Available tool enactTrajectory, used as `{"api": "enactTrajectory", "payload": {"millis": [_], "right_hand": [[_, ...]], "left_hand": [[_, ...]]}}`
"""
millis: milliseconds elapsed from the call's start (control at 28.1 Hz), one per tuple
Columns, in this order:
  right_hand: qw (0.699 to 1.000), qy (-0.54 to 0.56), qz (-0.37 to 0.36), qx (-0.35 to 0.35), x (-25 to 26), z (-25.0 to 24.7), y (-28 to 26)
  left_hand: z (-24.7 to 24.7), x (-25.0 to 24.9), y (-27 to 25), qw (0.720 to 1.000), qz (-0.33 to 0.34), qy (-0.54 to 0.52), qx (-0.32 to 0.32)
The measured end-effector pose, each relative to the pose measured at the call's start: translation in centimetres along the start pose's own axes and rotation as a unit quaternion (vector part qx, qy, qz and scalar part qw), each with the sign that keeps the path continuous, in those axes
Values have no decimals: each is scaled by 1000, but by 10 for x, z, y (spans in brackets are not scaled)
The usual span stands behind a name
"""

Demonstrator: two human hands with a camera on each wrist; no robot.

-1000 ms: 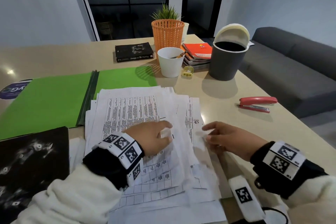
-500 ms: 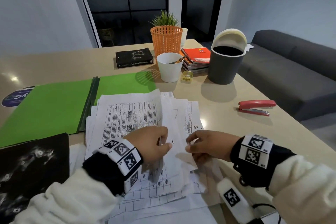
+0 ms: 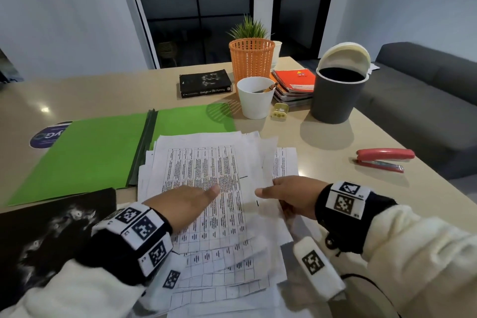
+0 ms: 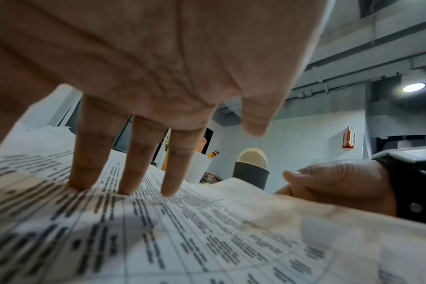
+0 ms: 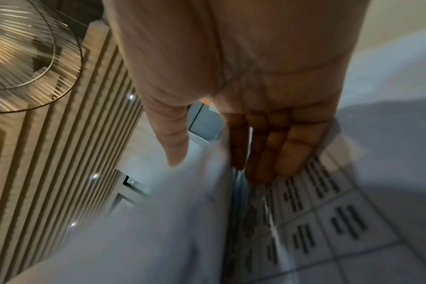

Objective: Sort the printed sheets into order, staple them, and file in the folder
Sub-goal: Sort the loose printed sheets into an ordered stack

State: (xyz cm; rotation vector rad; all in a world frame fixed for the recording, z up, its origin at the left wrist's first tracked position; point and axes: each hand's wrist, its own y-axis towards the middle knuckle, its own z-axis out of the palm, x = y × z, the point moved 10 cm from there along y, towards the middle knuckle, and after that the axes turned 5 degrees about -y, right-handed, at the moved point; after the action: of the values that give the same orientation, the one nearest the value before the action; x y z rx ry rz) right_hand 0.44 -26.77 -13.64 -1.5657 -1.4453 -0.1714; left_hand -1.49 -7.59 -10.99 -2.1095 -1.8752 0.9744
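A loose pile of printed sheets (image 3: 206,162) lies fanned out on the table in front of me. My left hand (image 3: 191,201) presses flat on the top sheet with straight, spread fingers (image 4: 97,153). My right hand (image 3: 278,192) holds the right edge of that top sheet (image 4: 231,221), thumb (image 5: 175,146) above and fingers (image 5: 275,157) underneath. The open green folder (image 3: 85,155) lies to the left of the pile, its spine beside the sheets. The red stapler (image 3: 382,159) sits alone on the table at the right, a good reach from my right hand.
Behind the pile stand a white cup (image 3: 254,100), a yellow sharpener (image 3: 280,111), a grey bin (image 3: 335,98) with its lid up, an orange basket (image 3: 251,59), spiral notebooks (image 3: 294,82) and a black book (image 3: 204,82). A black printed cover (image 3: 51,227) lies front left. A sofa (image 3: 426,80) borders the table's right edge.
The sheet that both hands held lifted half a second ago now lies flat on the pile. My left hand has let go of it and spread flat on top.
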Motion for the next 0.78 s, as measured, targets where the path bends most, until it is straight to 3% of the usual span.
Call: {"api": "enactTrajectory", "payload": {"millis": [214,356,428,641,784], "right_hand": [[997,-61,-41,-21,16,4,0],[989,125,-76,0,2,-3,-1],[986,150,-70,9,-13,-6,-1],[996,79,-31,13,-35,7,-7],[997,67,-34,19,-21,7,-24]], "left_hand": [[0,-5,-2,999,4,31,-42],[-7,-28,-10,996,82,0,-44],[-7,-37,-10,994,100,-25,-35],[11,-66,4,995,103,-13,-13],[23,-85,4,992,106,44,-45]]}}
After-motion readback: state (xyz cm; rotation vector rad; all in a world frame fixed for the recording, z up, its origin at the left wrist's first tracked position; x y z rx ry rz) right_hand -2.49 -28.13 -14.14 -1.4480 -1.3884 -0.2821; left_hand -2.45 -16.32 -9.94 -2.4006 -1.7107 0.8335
